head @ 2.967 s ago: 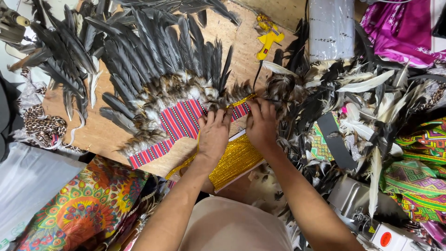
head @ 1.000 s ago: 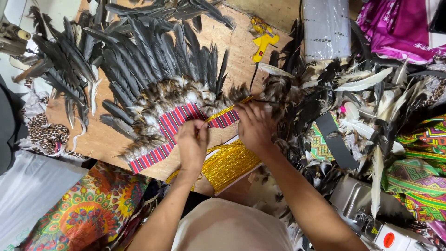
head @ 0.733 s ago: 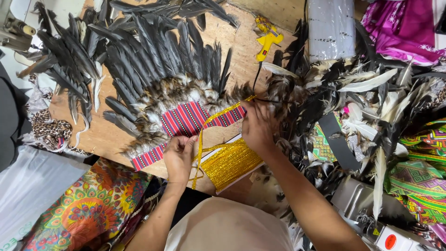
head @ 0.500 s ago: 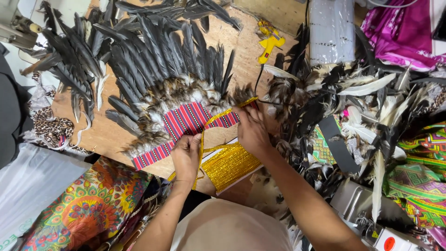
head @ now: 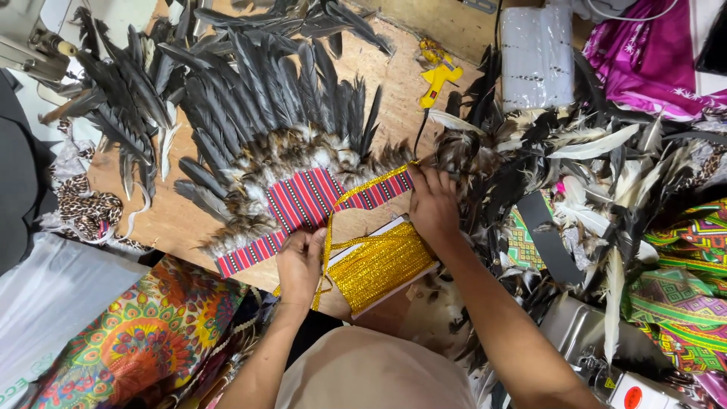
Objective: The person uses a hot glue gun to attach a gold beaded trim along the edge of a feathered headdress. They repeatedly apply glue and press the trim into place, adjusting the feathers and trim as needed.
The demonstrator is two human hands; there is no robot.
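Lying at centre left of the frame: dark feather headdress (head: 265, 129) with red striped band (head: 303, 208). Gripping gold trim ribbon (head: 363, 188) at lower centre, left hand (head: 301, 263), fingers curled tight. Pressing the ribbon's far end onto the band right of centre, right hand (head: 433, 206), fingers pinched. Resting between both hands, gold trim card (head: 379, 263).
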